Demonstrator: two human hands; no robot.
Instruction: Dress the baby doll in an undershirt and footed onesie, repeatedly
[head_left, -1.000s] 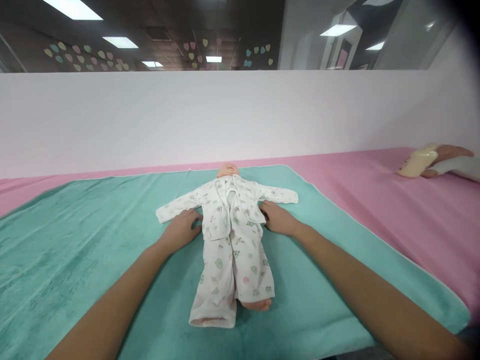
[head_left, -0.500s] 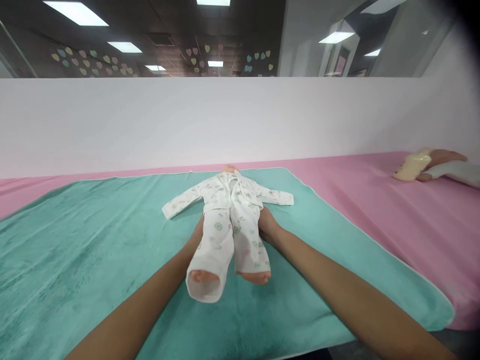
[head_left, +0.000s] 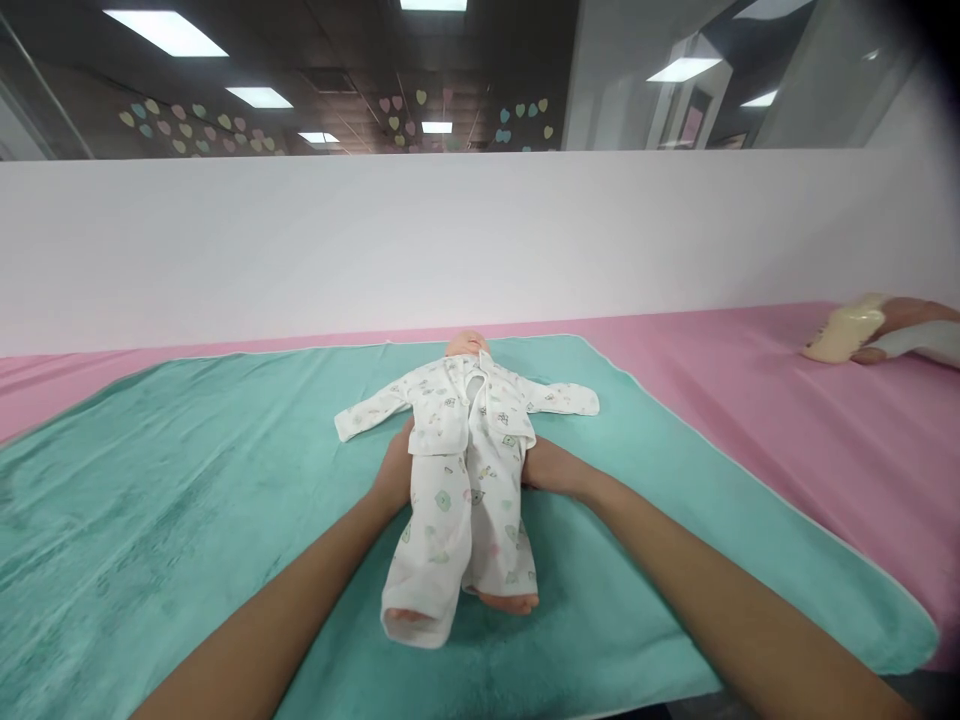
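Observation:
A baby doll [head_left: 466, 343] lies on its back with its head at the far end. It wears a white printed jacket [head_left: 440, 405] and matching trousers [head_left: 441, 510]. Both sleeves are spread out to the sides. At the doll's hip on the left, my left hand [head_left: 395, 468] is closed, its fingers hidden behind the clothing. My right hand [head_left: 551, 467] grips the opposite hip, with its fingers also tucked out of sight beneath. The feet show partly at the trouser openings; the left-hand cuff hangs past its foot.
A teal blanket [head_left: 247, 500] is spread under the doll, over a pink cover [head_left: 720, 360]. On the far right, a pale yellow bottle-like object [head_left: 844, 332] touches a hand-like form with a white sleeve [head_left: 926, 342]. A white wall [head_left: 465, 240] rises behind.
The doll's hips and legs have come down and towards me, and its head now shows more. Both my hands have moved nearer with the hips.

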